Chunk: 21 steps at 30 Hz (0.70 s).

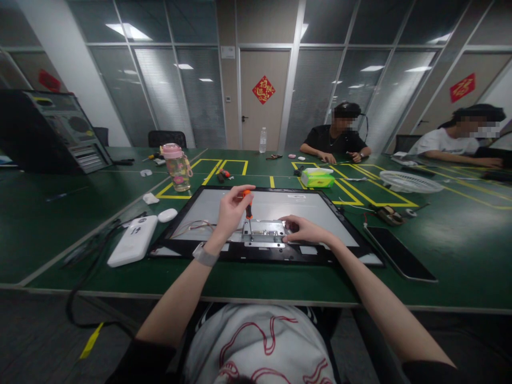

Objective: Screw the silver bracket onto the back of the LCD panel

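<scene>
My left hand (232,210) grips the orange and black handle of a screwdriver (248,205), which stands nearly upright. Its tip reaches down to the left end of a silver metal bracket (264,229). At the bracket's right end, my right hand (303,230) has its thumb and fingers curved around the edge, steadying it. Both bracket and hands are over the back of a flat display panel (316,210) with a black frame, lying on the green table. Thin wires (196,226) run across the panel left of the bracket.
A white power bank (134,240) and a pink-lidded bottle (176,168) stand left of the panel. To the right lie a dark tablet-like device (400,253) and a tape measure (388,214). Behind are a green tissue pack (317,178) and two seated people.
</scene>
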Available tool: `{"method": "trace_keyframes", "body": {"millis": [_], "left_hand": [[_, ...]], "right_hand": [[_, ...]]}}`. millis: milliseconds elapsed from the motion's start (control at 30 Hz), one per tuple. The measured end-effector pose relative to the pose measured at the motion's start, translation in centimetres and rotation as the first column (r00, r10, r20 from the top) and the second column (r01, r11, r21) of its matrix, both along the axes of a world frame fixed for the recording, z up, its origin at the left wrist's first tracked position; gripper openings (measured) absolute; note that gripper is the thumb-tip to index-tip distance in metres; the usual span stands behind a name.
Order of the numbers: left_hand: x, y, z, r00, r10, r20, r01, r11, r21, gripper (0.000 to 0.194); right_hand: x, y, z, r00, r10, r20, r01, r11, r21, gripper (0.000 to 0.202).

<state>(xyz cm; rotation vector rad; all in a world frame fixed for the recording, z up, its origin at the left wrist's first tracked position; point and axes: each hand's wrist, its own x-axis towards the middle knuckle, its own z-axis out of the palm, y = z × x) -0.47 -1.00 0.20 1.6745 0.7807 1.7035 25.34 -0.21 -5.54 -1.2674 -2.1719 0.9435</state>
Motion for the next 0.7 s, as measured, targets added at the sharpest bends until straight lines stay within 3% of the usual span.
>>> {"method": "trace_keyframes", "body": {"millis": [133,300,500,700], "left_hand": [[-0.15,0.02,0.03,0.990,0.134,-0.034,-0.131,0.989,0.060,0.015],[-0.08,-0.17,0.01,0.998,0.055,-0.025,-0.054,0.998,0.030,0.028],[0.06,-0.54,0.23,0.987,0.133,-0.086,-0.125,0.988,0.095,0.015],[-0.08,-0.02,-0.05,0.999,0.037,-0.033,-0.036,0.999,0.029,0.029]], "right_hand": [[0.03,0.07,-0.05,1.000,0.011,0.006,-0.011,1.000,0.001,0.073],[0.09,0.13,-0.23,1.000,0.001,0.009,-0.001,1.000,0.015,0.071],[0.12,0.07,-0.16,1.000,0.011,0.006,-0.011,1.000,0.019,0.070],[-0.09,-0.19,0.26,1.000,-0.001,0.020,0.000,1.000,0.019,0.072]]}}
